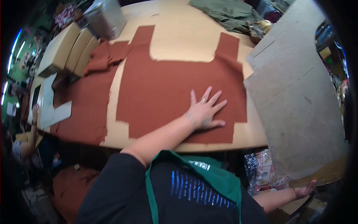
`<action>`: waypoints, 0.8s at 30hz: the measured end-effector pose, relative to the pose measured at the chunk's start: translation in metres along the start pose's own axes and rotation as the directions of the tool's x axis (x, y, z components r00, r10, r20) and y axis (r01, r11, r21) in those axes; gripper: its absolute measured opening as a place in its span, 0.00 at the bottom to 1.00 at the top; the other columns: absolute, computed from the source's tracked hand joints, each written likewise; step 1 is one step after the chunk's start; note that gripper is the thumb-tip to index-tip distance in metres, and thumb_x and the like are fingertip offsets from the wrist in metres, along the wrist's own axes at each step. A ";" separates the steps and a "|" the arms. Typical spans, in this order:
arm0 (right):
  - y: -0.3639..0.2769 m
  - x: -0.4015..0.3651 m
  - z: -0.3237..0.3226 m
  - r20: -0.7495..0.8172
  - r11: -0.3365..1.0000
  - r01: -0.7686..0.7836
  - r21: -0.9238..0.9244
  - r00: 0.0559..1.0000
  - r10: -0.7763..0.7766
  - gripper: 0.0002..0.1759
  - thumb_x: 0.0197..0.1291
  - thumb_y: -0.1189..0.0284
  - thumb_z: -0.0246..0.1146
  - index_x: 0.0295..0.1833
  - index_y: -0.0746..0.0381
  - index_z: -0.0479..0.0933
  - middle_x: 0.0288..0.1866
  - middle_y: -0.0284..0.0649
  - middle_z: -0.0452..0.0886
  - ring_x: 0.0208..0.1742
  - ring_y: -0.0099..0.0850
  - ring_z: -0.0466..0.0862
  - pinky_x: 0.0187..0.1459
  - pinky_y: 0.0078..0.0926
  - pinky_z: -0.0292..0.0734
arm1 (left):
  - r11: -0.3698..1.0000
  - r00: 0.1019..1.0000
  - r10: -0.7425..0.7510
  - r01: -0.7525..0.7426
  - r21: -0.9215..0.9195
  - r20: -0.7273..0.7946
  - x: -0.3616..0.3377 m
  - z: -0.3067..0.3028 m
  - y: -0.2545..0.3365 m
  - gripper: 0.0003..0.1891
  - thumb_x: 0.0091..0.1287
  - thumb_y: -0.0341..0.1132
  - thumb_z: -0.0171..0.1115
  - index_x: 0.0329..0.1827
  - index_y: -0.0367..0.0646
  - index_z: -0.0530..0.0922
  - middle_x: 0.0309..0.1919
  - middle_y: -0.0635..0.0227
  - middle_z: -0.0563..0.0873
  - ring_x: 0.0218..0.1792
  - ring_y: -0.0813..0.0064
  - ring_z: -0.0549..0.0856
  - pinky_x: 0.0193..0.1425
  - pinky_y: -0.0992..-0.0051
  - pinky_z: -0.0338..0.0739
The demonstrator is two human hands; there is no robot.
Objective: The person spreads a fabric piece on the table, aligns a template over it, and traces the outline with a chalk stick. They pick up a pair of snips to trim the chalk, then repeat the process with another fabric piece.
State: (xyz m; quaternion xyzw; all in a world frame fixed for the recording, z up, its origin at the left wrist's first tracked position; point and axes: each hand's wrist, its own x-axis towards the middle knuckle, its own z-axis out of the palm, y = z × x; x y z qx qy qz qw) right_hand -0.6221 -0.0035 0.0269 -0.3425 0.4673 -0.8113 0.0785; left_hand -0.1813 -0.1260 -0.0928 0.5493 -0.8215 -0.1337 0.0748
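Note:
My left hand (203,112) lies flat with its fingers spread on a rust-brown fabric piece (167,89). The fabric is cut with two straps at the far side and notched near corners, and it rests on the table. A ring and a bracelet show on that hand. Low at the right, my right hand (305,189) is closed on the near edge of a large grey cardboard pattern (298,100). The pattern stretches up along the right side of the table, beside the fabric. Part of the right hand's grip is hidden by the board's edge.
More rust-brown fabric (84,108) lies on the left, with a light angled template (56,112) and brown boxes (59,48). Green cloth (231,15) is piled at the back of the table (175,44). Another person's arm (33,130) is at the far left. Plastic-wrapped bundles (264,168) sit below right.

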 end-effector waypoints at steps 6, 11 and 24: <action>0.002 -0.009 0.011 -0.018 0.994 -0.071 0.086 0.997 0.073 0.31 0.55 0.60 0.59 0.61 0.64 0.62 0.60 0.41 0.66 0.59 0.36 0.65 0.60 0.37 0.54 | 1.000 0.999 -0.017 0.017 0.002 0.052 -0.004 -0.011 -0.003 0.39 0.53 0.68 0.43 0.67 0.59 0.55 0.69 0.66 0.48 0.68 0.54 0.43 0.57 0.31 0.40; -0.019 -0.012 -0.005 -0.069 0.972 -0.134 0.191 0.986 0.149 0.34 0.52 0.60 0.62 0.60 0.67 0.62 0.60 0.40 0.65 0.58 0.34 0.64 0.60 0.34 0.53 | 1.000 0.997 -0.005 0.005 0.000 0.074 -0.029 -0.006 0.009 0.40 0.54 0.69 0.41 0.67 0.60 0.54 0.69 0.66 0.47 0.69 0.54 0.42 0.58 0.31 0.40; -0.027 -0.011 -0.011 -0.184 0.994 -0.058 0.093 0.980 0.074 0.32 0.52 0.56 0.60 0.59 0.64 0.64 0.60 0.40 0.65 0.59 0.38 0.64 0.59 0.38 0.54 | 0.995 0.982 -0.098 0.095 -0.024 -0.164 0.064 -0.019 -0.012 0.38 0.57 0.65 0.42 0.67 0.53 0.52 0.69 0.64 0.47 0.69 0.55 0.41 0.61 0.36 0.43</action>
